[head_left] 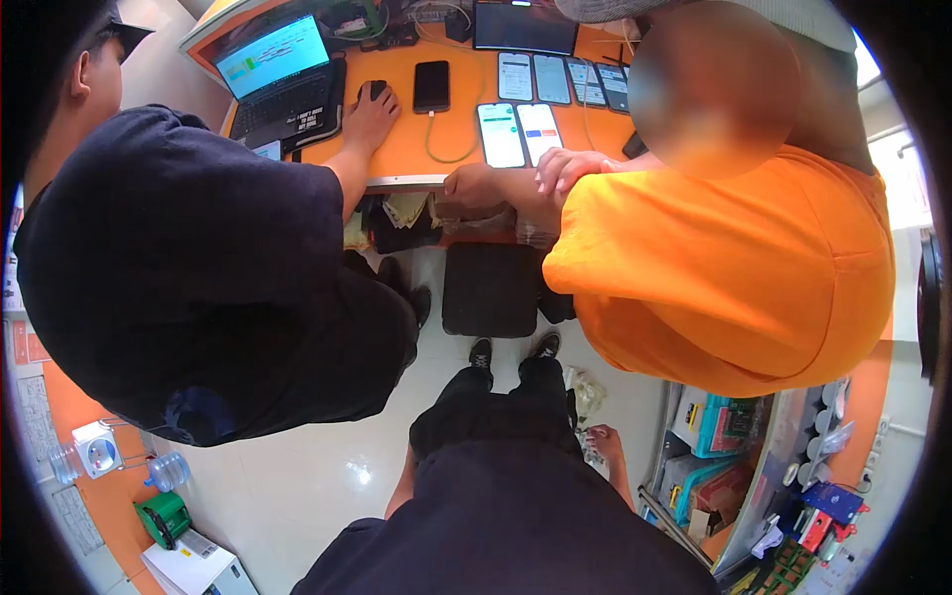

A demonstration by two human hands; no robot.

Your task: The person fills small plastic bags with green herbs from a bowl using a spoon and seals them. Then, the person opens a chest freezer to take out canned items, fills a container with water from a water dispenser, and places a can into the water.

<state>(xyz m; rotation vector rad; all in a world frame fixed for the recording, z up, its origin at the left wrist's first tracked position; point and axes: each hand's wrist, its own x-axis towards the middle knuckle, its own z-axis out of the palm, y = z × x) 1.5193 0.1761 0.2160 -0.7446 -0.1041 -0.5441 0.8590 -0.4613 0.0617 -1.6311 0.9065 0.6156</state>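
Observation:
My right hand hangs low beside my right leg, its fingers loosely bent and apart, with nothing visible in it. Behind its fingers, crumpled clear plastic lies on the floor. Only part of my left forearm shows at my other side; the hand itself is hidden by my body. Ahead of my feet stands a black stool, its seat bare.
A person in black holds a mouse beside a laptop. Another in orange rests both arms at the desk edge. Several phones lie there, one cabled. An open shelf is at right, a white box lower left.

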